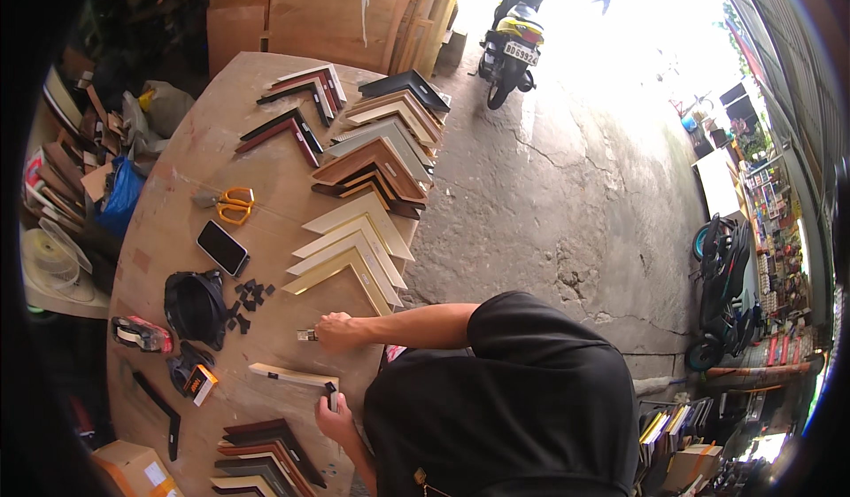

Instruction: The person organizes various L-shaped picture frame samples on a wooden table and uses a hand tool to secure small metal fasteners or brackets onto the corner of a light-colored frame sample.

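My left hand (335, 419) grips one leg of an L-shaped picture-frame corner sample (292, 376). The sample's cream leg lies on the brown table (266, 336), and a small black piece (331, 388) shows at its corner by my fingers. My right hand (338, 331) is closed around a small tool with a silvery metal end (306, 334), held just beyond the sample; its kind is hidden by the fingers. Small black pieces (252, 293) lie scattered near a black pouch-like thing (197, 308).
Rows of frame corner samples (367, 165) line the table's far right side; more (266, 462) lie at the near end. Orange-handled scissors (235, 205), a phone (221, 247), a tape dispenser (142, 334), an orange-and-white box (202, 384) and a dark frame corner (159, 413) sit leftward.
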